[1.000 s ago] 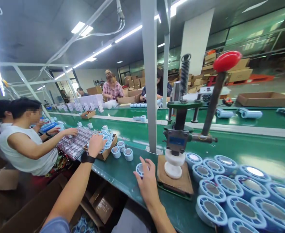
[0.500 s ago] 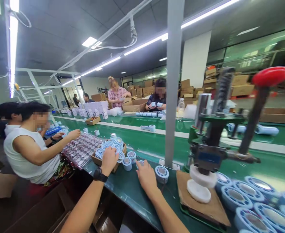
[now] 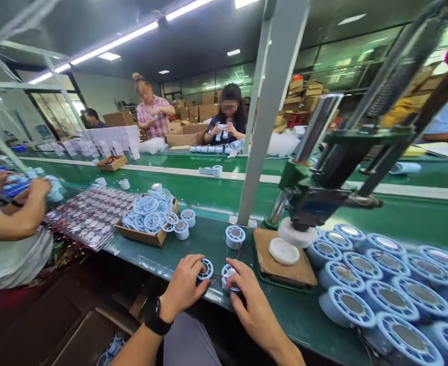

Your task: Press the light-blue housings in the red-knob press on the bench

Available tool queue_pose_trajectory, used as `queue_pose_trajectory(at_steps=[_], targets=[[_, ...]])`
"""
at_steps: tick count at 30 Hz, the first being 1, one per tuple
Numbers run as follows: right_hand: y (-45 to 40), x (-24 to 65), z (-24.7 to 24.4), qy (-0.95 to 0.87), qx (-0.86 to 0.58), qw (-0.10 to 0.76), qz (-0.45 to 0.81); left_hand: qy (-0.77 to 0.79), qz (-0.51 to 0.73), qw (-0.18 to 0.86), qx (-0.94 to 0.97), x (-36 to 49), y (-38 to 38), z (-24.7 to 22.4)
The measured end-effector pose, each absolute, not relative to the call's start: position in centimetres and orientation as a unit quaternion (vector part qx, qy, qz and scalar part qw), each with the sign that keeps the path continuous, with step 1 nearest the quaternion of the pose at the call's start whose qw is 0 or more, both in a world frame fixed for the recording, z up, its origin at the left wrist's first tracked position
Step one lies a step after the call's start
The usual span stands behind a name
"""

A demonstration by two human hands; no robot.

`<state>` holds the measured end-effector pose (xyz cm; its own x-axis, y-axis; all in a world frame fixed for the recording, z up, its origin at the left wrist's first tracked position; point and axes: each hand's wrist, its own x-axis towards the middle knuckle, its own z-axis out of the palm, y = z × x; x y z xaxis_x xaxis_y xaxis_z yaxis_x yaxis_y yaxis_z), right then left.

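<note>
My left hand (image 3: pixel 185 282), wearing a black wristband, is closed with thumb and fingers on a light blue slotted ring (image 3: pixel 207 269) at the front edge of the bench. Just to its right, my right hand (image 3: pixel 247 288) has its fingers curled around a light blue round housing (image 3: pixel 227 274), partly covered by those fingers. Another blue housing (image 3: pixel 235 236) stands upright behind my hands. Two more housings (image 3: pixel 182 230) stand beside a cardboard box (image 3: pixel 140 237) heaped with loose blue rings (image 3: pixel 148 211).
A hand press (image 3: pixel 315 198) with a white round pad (image 3: pixel 284 251) stands to the right. Beyond it sit several finished-looking blue housings (image 3: pixel 389 300). Silvery wired parts (image 3: pixel 94 211) lie at left near a co-worker (image 3: pixel 14 218). A grey post (image 3: pixel 264 117) rises behind the bench.
My left hand has come away from the ring box to the bench edge with a ring. My right hand has drawn nearer with a housing. The view has turned right and down.
</note>
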<state>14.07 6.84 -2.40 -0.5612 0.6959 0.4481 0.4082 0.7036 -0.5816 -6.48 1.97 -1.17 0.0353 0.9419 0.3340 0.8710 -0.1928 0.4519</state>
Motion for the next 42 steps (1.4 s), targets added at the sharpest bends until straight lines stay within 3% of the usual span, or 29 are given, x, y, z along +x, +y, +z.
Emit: queue_pose_trajectory(at_steps=[8, 15, 19, 25, 32, 42], targets=[[7.8, 17.4, -2.7, -0.793, -0.371, 0.412, 0.254, 0.644, 0.298, 0.101, 0.698, -5.9, 3.2, -1.4], [7.2, 16.9, -3.5, -0.78, -0.409, 0.443, 0.169, 0.705, 0.251, 0.044, 0.661, -5.1, 3.4, -1.4], [7.2, 15.5, -3.9, -0.735, -0.464, 0.477, 0.132, 0.634, 0.211, 0.093, 0.739, -6.5, 3.7, -0.8], [6.5, 15.9, -4.1, -0.74, -0.454, 0.476, 0.141, 0.647, 0.214, 0.095, 0.726, -7.6, 4.4, -0.8], [6.2, 15.7, -4.6, -0.733, -0.457, 0.476, 0.165, 0.628, 0.371, 0.199, 0.654, -3.0, 3.8, 0.1], [6.3, 15.5, -4.8, -0.709, -0.445, 0.496, 0.231, 0.601, 0.346, 0.25, 0.676, 2.5, 4.6, 1.5]])
